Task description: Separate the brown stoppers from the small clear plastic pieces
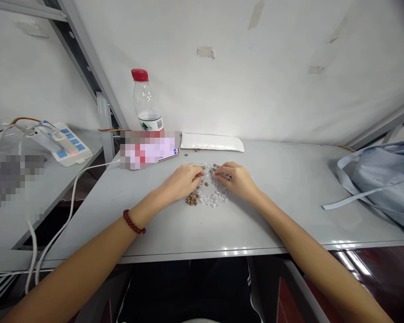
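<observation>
On the grey table, several small clear pieces (214, 199) and brown pieces (191, 199) lie in a loose group between and in front of my hands. My left hand (187, 179) is at the group's left side, thumb and fingers pinched; whatever is between them is too small to make out. At the right side, my right hand (234, 179) rests over clear pieces with its fingertips close together near some brown bits. What it holds, if anything, cannot be seen. One brown piece lies between the two hands.
A red-capped bottle (144, 101) stands behind a phone (151, 152) at the back left. A white packet (212, 142) lies by the wall. To the left are a power strip (67, 143) and white cables. A light blue bag (384, 175) sits on the right.
</observation>
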Action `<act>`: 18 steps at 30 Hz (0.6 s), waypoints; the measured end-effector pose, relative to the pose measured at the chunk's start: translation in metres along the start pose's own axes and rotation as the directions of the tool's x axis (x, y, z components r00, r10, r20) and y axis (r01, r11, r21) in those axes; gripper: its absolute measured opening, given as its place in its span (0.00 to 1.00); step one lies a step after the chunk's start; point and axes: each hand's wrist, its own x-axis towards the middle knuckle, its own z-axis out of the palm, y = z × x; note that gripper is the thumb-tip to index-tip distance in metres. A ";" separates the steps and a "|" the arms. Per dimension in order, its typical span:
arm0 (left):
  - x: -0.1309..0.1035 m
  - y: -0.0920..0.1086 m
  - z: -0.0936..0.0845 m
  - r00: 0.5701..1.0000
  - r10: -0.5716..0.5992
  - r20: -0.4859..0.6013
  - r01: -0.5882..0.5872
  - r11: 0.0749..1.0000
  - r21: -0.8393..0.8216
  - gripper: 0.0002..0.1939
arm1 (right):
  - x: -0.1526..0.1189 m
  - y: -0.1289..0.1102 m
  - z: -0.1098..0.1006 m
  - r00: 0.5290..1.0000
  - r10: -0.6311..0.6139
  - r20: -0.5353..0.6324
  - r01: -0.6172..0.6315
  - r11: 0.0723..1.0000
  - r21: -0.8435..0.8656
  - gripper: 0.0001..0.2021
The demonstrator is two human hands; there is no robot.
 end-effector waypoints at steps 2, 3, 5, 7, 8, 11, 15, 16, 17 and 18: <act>0.001 0.000 -0.001 1.000 -0.011 -0.027 0.010 1.000 -0.028 0.14 | 0.000 -0.002 0.001 1.000 0.027 -0.006 -0.027 1.000 -0.015 0.06; 0.002 0.000 -0.001 0.998 -0.025 -0.050 0.024 0.999 -0.033 0.14 | 0.001 -0.003 0.001 0.999 0.034 -0.012 -0.035 0.999 -0.016 0.06; 0.004 -0.002 -0.003 0.992 -0.073 -0.103 0.071 0.997 -0.022 0.13 | 0.005 -0.003 0.000 0.999 0.031 -0.026 -0.031 1.000 -0.003 0.07; 0.006 -0.005 -0.004 0.982 -0.122 -0.146 0.123 0.992 -0.001 0.11 | 0.015 -0.004 -0.001 0.999 0.008 -0.037 -0.007 1.000 0.011 0.08; 0.007 -0.007 -0.004 0.977 -0.139 -0.159 0.142 0.990 0.006 0.11 | 0.022 -0.003 -0.003 0.999 -0.010 -0.034 0.010 1.000 0.011 0.08; 0.008 -0.013 -0.004 0.971 -0.171 -0.164 0.174 0.985 0.005 0.11 | 0.046 -0.004 -0.007 0.993 -0.102 0.057 0.103 0.995 -0.014 0.11; 0.008 -0.018 -0.001 0.976 -0.194 -0.098 0.191 0.981 -0.042 0.13 | 0.071 -0.003 -0.004 0.941 -0.210 0.267 0.240 0.967 -0.083 0.13; 0.007 -0.018 0.000 0.977 -0.194 -0.084 0.190 0.980 -0.054 0.13 | 0.074 -0.002 -0.002 0.936 -0.212 0.282 0.245 0.966 -0.087 0.14; 0.007 -0.017 0.001 0.979 -0.192 -0.075 0.187 0.980 -0.064 0.14 | 0.075 0.000 0.001 0.936 -0.211 0.281 0.242 0.967 -0.078 0.14; 0.006 -0.016 0.001 0.980 -0.185 -0.071 0.180 0.981 -0.072 0.13 | 0.076 0.001 0.004 0.939 -0.210 0.271 0.234 0.970 -0.059 0.14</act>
